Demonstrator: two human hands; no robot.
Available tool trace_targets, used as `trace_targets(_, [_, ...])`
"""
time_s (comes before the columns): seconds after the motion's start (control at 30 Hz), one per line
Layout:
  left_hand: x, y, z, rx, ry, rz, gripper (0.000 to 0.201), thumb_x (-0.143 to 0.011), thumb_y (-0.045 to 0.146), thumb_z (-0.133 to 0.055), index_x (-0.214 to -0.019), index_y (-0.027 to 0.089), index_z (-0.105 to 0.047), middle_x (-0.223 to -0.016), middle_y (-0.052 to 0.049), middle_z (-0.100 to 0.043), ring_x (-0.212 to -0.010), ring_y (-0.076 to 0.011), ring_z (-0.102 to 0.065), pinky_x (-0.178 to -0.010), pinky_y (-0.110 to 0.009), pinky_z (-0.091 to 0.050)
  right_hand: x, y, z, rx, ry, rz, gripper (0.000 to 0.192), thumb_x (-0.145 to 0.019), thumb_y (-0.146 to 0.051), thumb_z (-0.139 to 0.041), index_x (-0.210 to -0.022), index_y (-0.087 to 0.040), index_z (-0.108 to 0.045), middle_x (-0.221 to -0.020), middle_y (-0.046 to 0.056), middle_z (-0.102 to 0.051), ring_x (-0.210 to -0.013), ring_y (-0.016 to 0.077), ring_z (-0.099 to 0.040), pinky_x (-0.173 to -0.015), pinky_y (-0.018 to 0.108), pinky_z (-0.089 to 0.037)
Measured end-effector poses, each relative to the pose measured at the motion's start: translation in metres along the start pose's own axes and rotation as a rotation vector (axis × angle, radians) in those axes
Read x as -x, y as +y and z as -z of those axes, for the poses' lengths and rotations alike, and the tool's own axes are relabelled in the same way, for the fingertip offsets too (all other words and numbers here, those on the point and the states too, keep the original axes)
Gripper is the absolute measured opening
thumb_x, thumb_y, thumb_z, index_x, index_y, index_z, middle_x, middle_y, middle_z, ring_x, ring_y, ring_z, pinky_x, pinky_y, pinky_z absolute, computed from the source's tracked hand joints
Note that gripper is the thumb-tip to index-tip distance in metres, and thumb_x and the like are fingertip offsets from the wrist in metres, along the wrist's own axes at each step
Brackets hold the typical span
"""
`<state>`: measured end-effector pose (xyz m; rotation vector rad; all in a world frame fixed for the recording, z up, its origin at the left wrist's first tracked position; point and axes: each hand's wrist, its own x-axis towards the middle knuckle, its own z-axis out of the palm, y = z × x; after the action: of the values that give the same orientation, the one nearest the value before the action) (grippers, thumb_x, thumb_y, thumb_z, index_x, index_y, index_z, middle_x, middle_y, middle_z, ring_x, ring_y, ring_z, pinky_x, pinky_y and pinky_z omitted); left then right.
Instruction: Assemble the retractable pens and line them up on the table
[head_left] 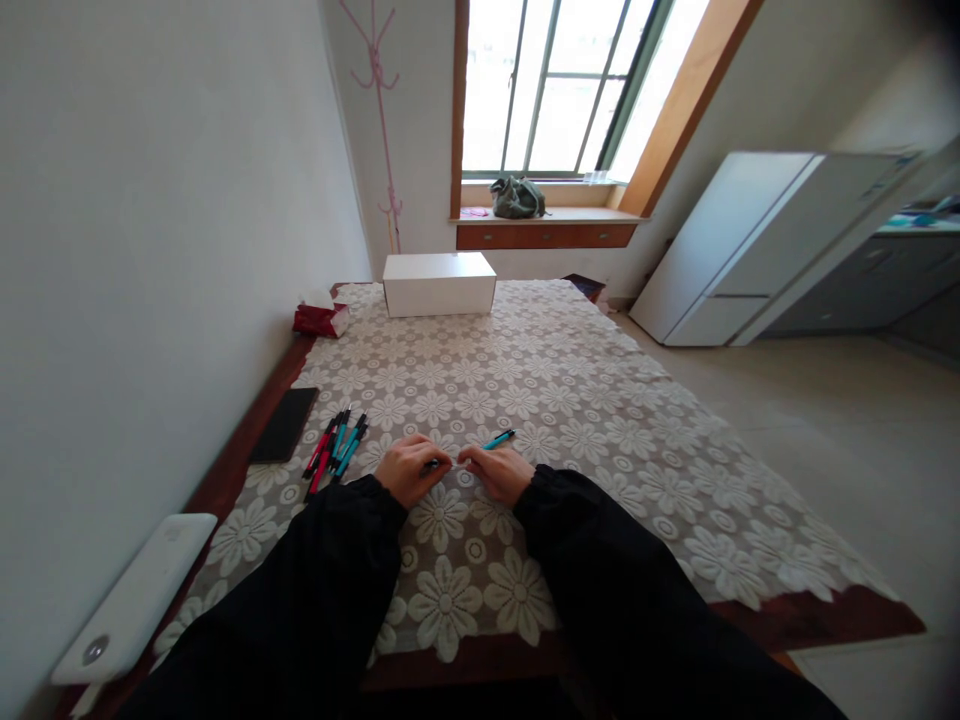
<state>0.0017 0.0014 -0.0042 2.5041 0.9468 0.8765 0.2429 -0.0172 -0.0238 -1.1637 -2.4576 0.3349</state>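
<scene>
My left hand (407,468) and my right hand (498,472) rest close together on a lace tablecloth (570,400) with a flower pattern. The right hand grips a teal pen (498,439) whose barrel sticks out up and to the right. The left hand pinches a small dark part (433,464) at the pen's other end, between the two hands. A bunch of several red and teal pens (335,447) lies just left of my left hand. Both sleeves are black.
A white box (439,283) stands at the table's far end, a red tissue pack (320,318) to its left. A black phone (283,424) and a white device (135,598) lie along the left edge by the wall. A white fridge (750,240) stands at right.
</scene>
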Motion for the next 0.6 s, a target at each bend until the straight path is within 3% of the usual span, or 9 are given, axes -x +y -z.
trace_targets(0.23, [-0.001, 0.002, 0.002, 0.031, 0.020, 0.019, 0.015, -0.093, 0.035, -0.064, -0.100, 0.023, -0.068, -0.095, -0.004, -0.075, -0.097, -0.0218, -0.067, -0.091, -0.037, -0.053, -0.001, -0.002, 0.001, -0.027, 0.007, -0.057, 0.016, -0.101, -0.025, -0.049, -0.105, -0.022, -0.064, -0.084, 0.004, -0.073, -0.077, 0.0185, -0.070, -0.067, 0.026, -0.044])
trace_targets(0.4, [-0.001, 0.007, 0.010, -0.062, -0.002, 0.082, 0.039, -0.076, 0.020, -0.069, -0.115, 0.021, -0.063, -0.115, -0.007, -0.071, -0.112, -0.0277, -0.062, -0.099, -0.044, -0.047, -0.001, -0.001, 0.003, -0.010, -0.008, -0.125, 0.017, -0.101, -0.027, -0.047, -0.103, -0.021, -0.063, -0.084, 0.005, -0.072, -0.075, 0.0182, -0.067, -0.066, 0.026, -0.041])
trace_targets(0.5, [-0.002, 0.008, 0.010, -0.155, -0.059, 0.178, 0.043, -0.066, 0.011, -0.064, -0.108, 0.021, -0.066, -0.115, -0.008, -0.069, -0.113, -0.0296, -0.059, -0.097, -0.045, -0.047, -0.001, -0.002, 0.004, -0.001, 0.019, -0.138, 0.020, -0.102, -0.028, -0.045, -0.102, -0.021, -0.064, -0.085, 0.005, -0.073, -0.075, 0.0178, -0.067, -0.066, 0.026, -0.040])
trace_targets(0.6, [-0.002, 0.006, 0.008, -0.215, -0.091, 0.249, 0.028, -0.069, 0.013, -0.061, -0.095, 0.021, -0.068, -0.108, -0.008, -0.069, -0.108, -0.0291, -0.059, -0.095, -0.045, -0.047, 0.000, -0.003, 0.005, 0.019, 0.015, -0.139, 0.022, -0.102, -0.029, -0.043, -0.102, -0.021, -0.064, -0.083, 0.004, -0.072, -0.072, 0.0172, -0.066, -0.065, 0.026, -0.039])
